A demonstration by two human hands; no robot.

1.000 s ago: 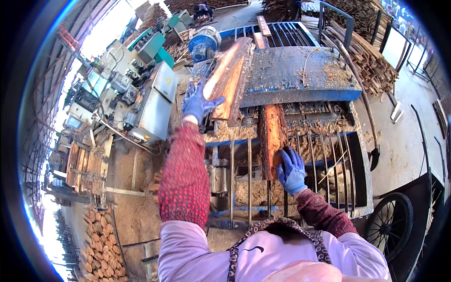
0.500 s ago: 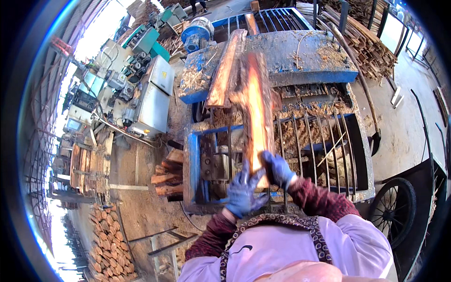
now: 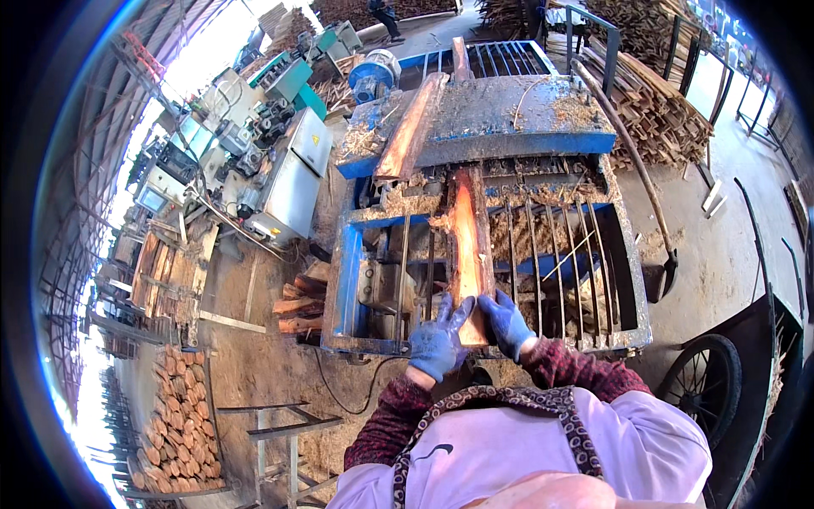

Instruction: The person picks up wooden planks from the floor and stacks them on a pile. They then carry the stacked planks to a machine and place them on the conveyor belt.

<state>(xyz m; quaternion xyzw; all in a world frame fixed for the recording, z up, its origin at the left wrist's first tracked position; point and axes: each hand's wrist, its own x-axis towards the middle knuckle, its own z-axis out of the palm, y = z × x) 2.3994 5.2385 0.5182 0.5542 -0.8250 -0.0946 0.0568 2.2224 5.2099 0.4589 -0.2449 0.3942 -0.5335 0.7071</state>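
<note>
A bark-edged wood slab with a pale orange sawn face lies lengthwise over the bars of a blue machine frame. Its far end meets the shavings-covered slot below the machine's blue-edged metal cover. My left hand, in a blue glove, grips the slab's near end from the left. On the opposite edge, my right hand, gloved alike, has its fingers closed against the wood. A second bark-edged slab rests aslant on the cover's left part.
A blue motor sits at the cover's far left. A long curved pole leans along the machine's right side. Cut billets are stacked at lower left, and a black spoked wheel stands at right. Farther back, someone's legs show.
The slab has come down from above the cover, and its far end has drawn nearer, to the slot. Both hands still hold its near end. The whole view has shifted slightly.
</note>
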